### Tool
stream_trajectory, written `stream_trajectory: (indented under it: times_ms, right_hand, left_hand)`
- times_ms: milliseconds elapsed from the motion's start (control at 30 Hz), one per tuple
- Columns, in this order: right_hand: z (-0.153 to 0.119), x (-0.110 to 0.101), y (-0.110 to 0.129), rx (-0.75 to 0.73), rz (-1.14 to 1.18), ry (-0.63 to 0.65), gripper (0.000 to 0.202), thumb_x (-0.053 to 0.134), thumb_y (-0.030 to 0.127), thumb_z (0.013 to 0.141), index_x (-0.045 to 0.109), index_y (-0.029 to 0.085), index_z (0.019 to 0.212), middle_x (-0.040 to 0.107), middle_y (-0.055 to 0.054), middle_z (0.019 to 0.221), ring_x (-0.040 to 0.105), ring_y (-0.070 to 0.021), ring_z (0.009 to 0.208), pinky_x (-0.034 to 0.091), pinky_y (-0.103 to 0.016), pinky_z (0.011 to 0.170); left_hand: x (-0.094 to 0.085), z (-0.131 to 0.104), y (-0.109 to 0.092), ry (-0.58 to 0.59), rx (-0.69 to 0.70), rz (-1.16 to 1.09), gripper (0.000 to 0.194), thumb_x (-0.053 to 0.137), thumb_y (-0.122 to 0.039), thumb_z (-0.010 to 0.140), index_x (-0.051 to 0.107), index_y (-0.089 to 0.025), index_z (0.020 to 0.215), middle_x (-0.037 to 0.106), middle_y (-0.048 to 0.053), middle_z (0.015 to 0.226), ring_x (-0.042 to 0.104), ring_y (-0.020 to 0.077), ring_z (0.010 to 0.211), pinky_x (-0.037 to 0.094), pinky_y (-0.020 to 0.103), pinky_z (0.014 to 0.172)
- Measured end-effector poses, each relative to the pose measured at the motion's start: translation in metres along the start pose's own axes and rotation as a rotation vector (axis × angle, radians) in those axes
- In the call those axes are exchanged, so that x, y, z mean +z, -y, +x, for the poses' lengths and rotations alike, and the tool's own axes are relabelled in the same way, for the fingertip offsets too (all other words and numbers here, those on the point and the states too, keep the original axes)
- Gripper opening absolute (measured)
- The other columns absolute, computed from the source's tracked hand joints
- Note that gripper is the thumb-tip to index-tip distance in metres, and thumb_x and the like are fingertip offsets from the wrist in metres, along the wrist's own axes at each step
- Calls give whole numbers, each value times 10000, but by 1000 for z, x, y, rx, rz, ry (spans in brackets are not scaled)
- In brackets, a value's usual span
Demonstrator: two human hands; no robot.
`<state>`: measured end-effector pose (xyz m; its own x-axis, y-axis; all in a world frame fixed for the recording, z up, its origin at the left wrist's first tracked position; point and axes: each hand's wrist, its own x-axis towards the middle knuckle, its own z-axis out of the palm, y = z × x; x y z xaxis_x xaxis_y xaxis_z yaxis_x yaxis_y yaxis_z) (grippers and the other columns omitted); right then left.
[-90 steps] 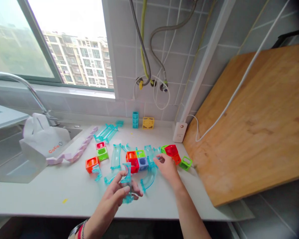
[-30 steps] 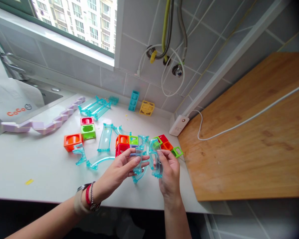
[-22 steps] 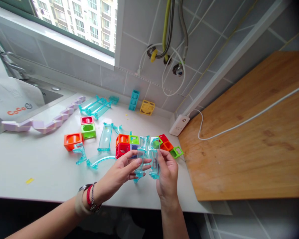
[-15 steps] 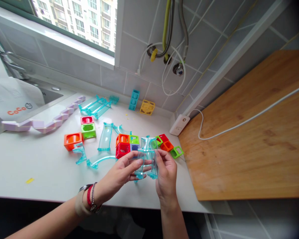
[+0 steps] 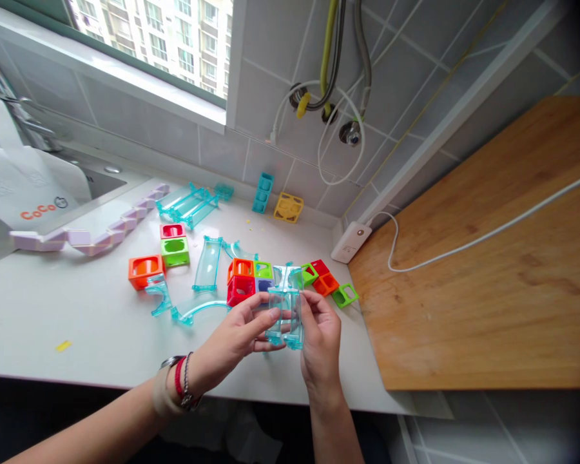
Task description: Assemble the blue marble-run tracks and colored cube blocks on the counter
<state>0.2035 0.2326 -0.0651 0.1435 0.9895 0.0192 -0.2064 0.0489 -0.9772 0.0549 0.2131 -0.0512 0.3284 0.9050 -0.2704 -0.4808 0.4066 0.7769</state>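
Observation:
Both hands are together above the counter's front part, holding translucent teal plastic track pieces (image 5: 286, 303). My left hand (image 5: 246, 325) grips the left side, its thumb in front and its fingers behind, showing through the clear plastic. My right hand (image 5: 321, 335) pinches the right side between thumb and bent fingers. The two long channels stand side by side, with a narrow gap low down; whether they are linked I cannot tell. Just behind them sit orange and red cube blocks (image 5: 241, 280). A curved teal track (image 5: 200, 310) lies left of my left hand.
More teal tracks (image 5: 188, 205), a green cube (image 5: 175, 250) and an orange cube (image 5: 146, 272) lie to the left. Red, orange and green cubes (image 5: 326, 283) are right of my hands. A wooden board (image 5: 488, 290) and white power bank (image 5: 350, 242) border the right side.
The lower ends of the two held channels have come closer together as my hands drew in slightly. The whole view has shifted a little; the pieces on the counter lie as before.

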Motion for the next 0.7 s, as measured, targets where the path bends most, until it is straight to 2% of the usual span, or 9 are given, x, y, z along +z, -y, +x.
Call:
stream_trajectory:
  times_ms: [167, 433, 700]
  right_hand:
    - [0, 0, -3, -26, -64, -5, 294, 727, 439, 880, 697, 171, 998, 704, -40, 859, 680, -189, 787, 558, -294, 701]
    - [0, 0, -6, -48, -75, 2, 278, 717, 435, 890, 705, 180, 999, 672, -18, 820, 649, -168, 750, 539, -282, 703]
    - [2, -2, -8, -82, -123, 16, 290, 712, 442, 891, 726, 179, 1012, 688, -28, 821, 654, -184, 752, 534, -289, 704]
  left_hand:
    - [-1, -1, 1, -22, -32, -20, 443, 763, -396, 872, 539, -208, 1205, 711, 47, 991, 729, 179, 859, 634, 318, 760]
    - [0, -1, 1, -30, -39, -19, 495, 773, -428, 853, 529, -207, 1223, 674, 32, 967, 676, 138, 761, 625, 327, 757]
    - [-1, -1, 1, -35, -43, -13, 496, 769, -441, 854, 544, -207, 1229, 661, 22, 937, 646, 118, 717, 620, 312, 739]
